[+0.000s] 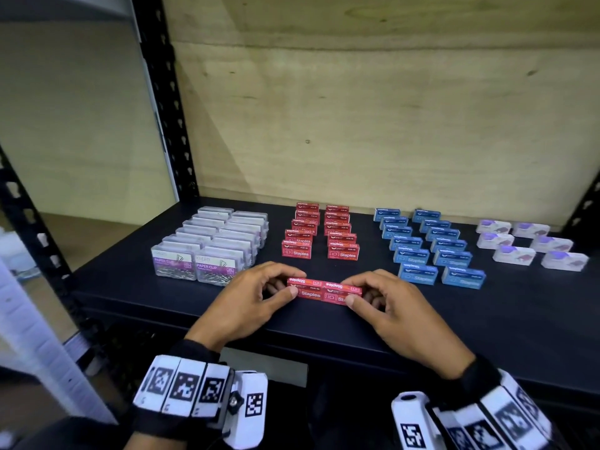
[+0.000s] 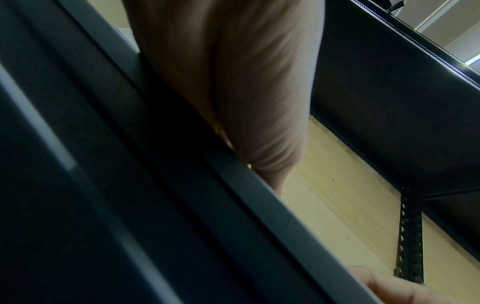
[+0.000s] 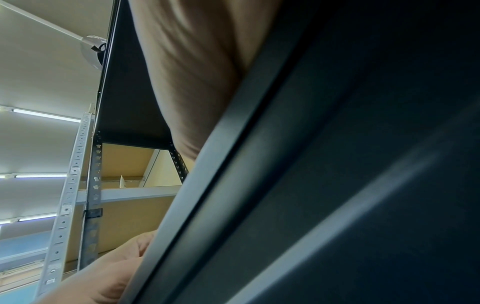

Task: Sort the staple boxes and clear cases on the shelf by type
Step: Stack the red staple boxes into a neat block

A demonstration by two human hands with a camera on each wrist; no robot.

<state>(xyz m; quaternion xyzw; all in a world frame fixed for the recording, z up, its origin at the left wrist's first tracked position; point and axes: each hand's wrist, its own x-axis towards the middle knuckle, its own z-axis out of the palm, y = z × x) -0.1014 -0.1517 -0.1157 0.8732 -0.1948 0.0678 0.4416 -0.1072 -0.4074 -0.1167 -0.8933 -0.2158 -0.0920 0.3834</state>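
Four groups already sorted along the shelf (image 1: 130,287) back: clear cases (image 1: 211,241), red boxes (image 1: 319,233), blue, white. Two red boxes (image 1: 324,292) at front edge, pinched by left hand (image 1: 250,303) and right hand (image 1: 396,315), not yet placed.

shelf (image 1: 487,319): matt black metal. back panel (image 1: 389,108): bare pale wood. clear cases (image 1: 211,245): glossy plastic. red staple boxes (image 1: 324,291): printed card.

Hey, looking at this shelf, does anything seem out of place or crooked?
Only two red staple boxes sit apart, end to end near the front edge of the shelf, pinched between the left hand and right hand. The clear paper clip cases, red, blue and white boxes stand grouped by type; the white ones look slightly staggered.
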